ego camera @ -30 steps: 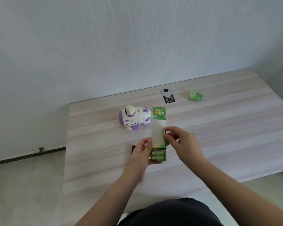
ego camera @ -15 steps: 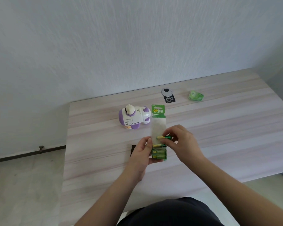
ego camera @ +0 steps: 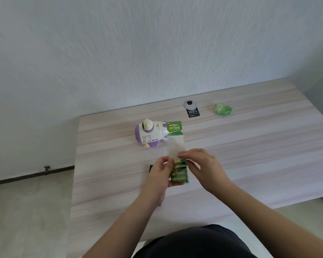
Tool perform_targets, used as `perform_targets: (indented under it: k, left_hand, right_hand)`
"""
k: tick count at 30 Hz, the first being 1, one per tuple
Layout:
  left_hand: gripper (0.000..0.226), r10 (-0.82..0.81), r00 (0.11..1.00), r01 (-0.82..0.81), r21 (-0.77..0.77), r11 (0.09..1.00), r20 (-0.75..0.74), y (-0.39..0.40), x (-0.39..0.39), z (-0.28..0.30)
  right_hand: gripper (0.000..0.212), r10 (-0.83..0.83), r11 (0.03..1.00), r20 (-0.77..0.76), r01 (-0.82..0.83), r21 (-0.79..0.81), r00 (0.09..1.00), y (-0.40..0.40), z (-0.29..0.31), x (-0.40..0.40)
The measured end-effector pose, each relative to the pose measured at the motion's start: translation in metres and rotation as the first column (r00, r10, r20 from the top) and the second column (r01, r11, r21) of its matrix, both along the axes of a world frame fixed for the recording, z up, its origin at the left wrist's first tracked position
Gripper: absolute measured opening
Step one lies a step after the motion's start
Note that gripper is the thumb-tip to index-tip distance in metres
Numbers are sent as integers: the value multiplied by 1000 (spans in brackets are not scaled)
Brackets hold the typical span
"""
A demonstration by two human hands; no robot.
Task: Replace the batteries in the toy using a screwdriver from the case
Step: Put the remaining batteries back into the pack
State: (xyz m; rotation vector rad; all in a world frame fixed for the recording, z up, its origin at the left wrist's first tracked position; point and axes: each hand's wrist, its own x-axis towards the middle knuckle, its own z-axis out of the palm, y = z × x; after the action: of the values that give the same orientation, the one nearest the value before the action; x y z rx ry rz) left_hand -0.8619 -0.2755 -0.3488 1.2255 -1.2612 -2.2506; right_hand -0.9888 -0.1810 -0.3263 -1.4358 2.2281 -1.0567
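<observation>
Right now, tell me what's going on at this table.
A person is getting fresh batteries out of a long green-and-clear battery strip pack. The left hand grips the pack's lower end while the right hand pinches a green battery at its middle. The purple-and-white plastic toy lies untouched on the pale wooden table, beyond the hands.

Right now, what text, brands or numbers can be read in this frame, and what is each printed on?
"GP", with two Chinese characters too blurred to read: green header of the battery pack.
"GP", twice: green batteries in the pack, held by the left hand and right hand.
"100%": black tag on the table; its smaller line is too small to read.
</observation>
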Motion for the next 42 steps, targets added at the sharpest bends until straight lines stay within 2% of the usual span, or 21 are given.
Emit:
perform_targets:
  k: [2, 4, 7, 9, 11, 14, 20, 23, 25, 28, 32, 39, 42]
  left_hand:
    - [17, 13, 1000, -13, -3, 1000, -10, -1, -1, 1]
    - [15, 25, 1000, -25, -1, 1000, -11, -1, -2, 2]
    - [16, 26, 1000, -26, 1, 1000, -14, 0, -2, 3]
    - [19, 26, 1000, -26, 4, 1000, -12, 0, -3, 3]
    - [22, 26, 1000, -26, 8, 1000, -9, 0, -4, 3]
    - [24, 19, 1000, -19, 14, 1000, 9, -1, -4, 2]
    - [29, -13, 999, 13, -13, 1000, 30, 0, -4, -1]
    - [25, -11, 999, 13, -56, 998, 34, 0, -4, -1]
    - [24, -8, 999, 12, -82, 997, 43, -1, -4, 0]
    - [23, -20, 999, 24, -106, 994, 41, -1, -5, 1]
    - [25, -36, 999, 38, -95, 995, 27, 0, -5, 0]
    - [34, -54, 999, 54, 1, 999, -4, 0, -6, 0]
    - [31, -63, 998, 62, -6, 998, -14, 3, -6, -4]
  right_hand:
    - [25, -203, 979, 190, 206, 5, 961, 1, 7, 2]
    - [19, -313, 950, 304, 297, 99, 900, 0, 8, 1]
    - [13, -285, 952, 475, 190, 239, 833, 0, 1, 0]
    - [11, -278, 958, 639, 164, 234, 718, 0, -3, 4]
    - [11, -273, 962, 726, 179, 207, 631, 0, -6, 6]
    - [12, -272, 962, 768, 175, 208, 580, -1, -10, 6]
    - [15, -262, 964, 760, 126, 233, 595, -1, -11, 1]
    - [15, -245, 969, 777, 122, 214, 580, -1, -13, 3]
    - [14, -237, 971, 835, 151, 186, 497, -2, -15, 6]
    - [22, -231, 965, 929, 193, 180, 290, -5, -14, 10]
    - [22, -228, 960, 956, 207, 189, 186, -7, -17, 9]
    - [24, -236, 954, 955, 230, 192, 179, -4, -24, 6]
    - [23, -243, 951, 950, 242, 194, 194, -4, -26, 4]
